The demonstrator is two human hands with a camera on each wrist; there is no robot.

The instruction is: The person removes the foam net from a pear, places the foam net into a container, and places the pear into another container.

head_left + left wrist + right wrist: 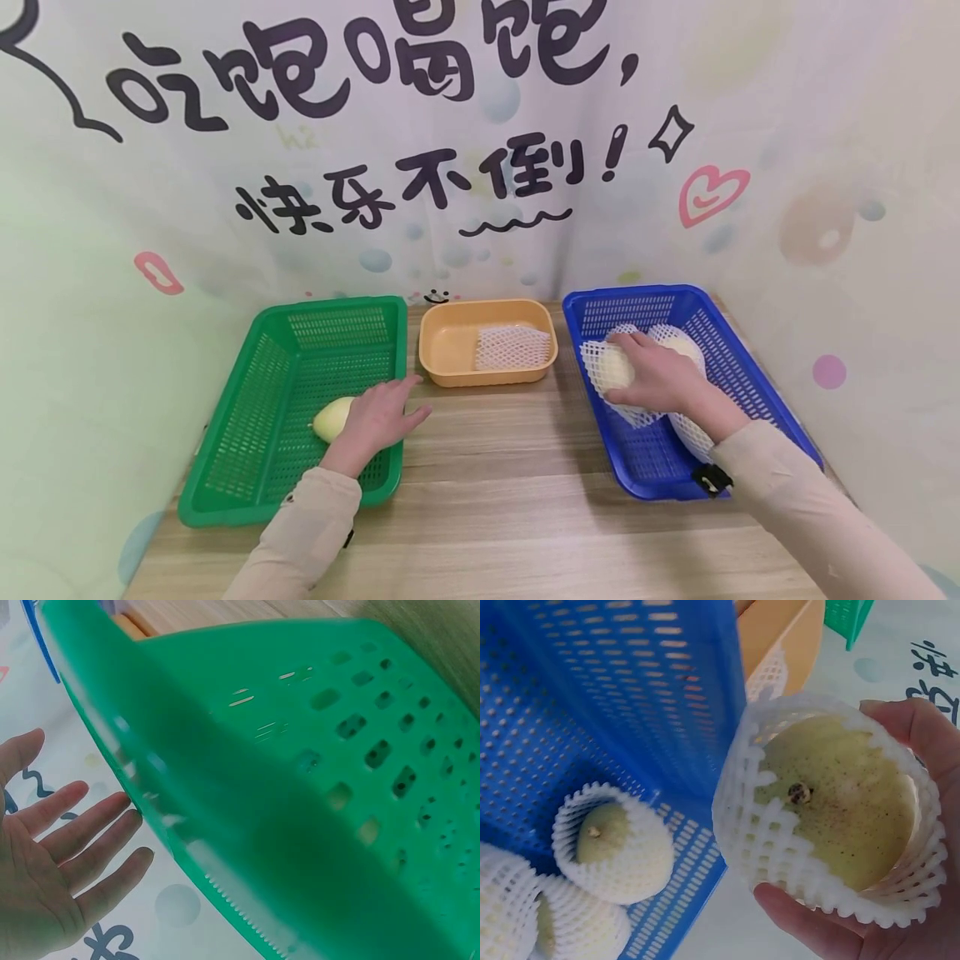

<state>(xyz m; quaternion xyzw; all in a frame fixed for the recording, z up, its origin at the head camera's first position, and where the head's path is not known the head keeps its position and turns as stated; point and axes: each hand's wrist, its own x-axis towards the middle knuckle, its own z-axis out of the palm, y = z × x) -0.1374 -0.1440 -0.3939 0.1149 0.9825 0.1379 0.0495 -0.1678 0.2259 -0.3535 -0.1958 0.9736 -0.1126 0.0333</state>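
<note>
Currently the right hand (660, 375) grasps a pale yellow-green fruit (840, 802), fingers and thumb curled round the white foam net (780, 874) that covers it. Position: at the left side of the blue basket (637, 290), near its wall; the right wrist view shows the stem end through the net's mouth. More netted fruits (634, 870) lie in the same basket.

Left hand (378, 414): released, fingers spread, holding nothing. It hovers about the right side of the green basket (405, 333); whether the fingertips touch the rim, I cannot tell. A bare fruit (331, 419) rests in that basket, partly hidden by the hand. Between the baskets, a peach-coloured tray (448, 333) contains a flattened empty net (513, 347).

Handling notes (judgement): fruit probably has some heft for its size, firm beneath, with thin skin that would bruise under hard fingertip pressure. Bare skin looks smooth, so likely somewhat slippery. The net is light, soft and stretchy; it cushions the fruit but could slide over it, so a grip on the foam alone seems insecure. Best hold: palm cupped round the widest part, thumb opposed, moderate even pressure. For the net itself, a light pinch at the scalloped edge should suffice; hard tugging may tear the mesh.
</note>
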